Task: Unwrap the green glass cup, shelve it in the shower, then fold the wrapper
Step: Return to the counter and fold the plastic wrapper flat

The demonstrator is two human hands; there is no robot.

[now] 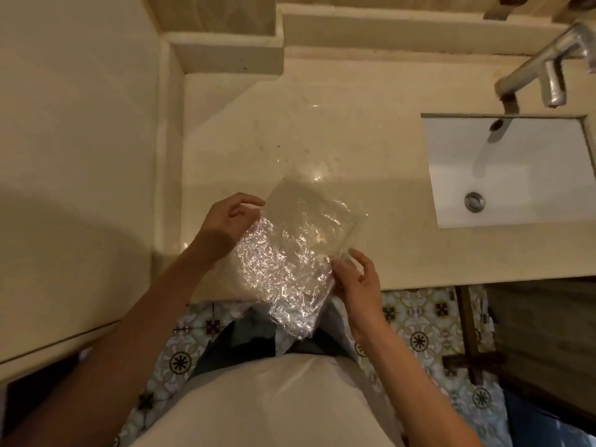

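A clear, crinkled plastic wrapper (290,250) is stretched flat between my two hands above the front edge of the beige counter (322,124). My left hand (225,221) pinches its upper left edge. On the lower right side my right hand (354,282) pinches the wrapper's edge with thumb and fingers. The wrapper's lower end hangs down over my lap. No green glass cup is in view.
A white rectangular sink (516,175) is set into the counter at the right, under a metal tap (545,69). A raised ledge (225,50) runs along the back wall. Patterned floor tiles (419,327) show below the counter edge, with a wooden cabinet (541,333) at the right.
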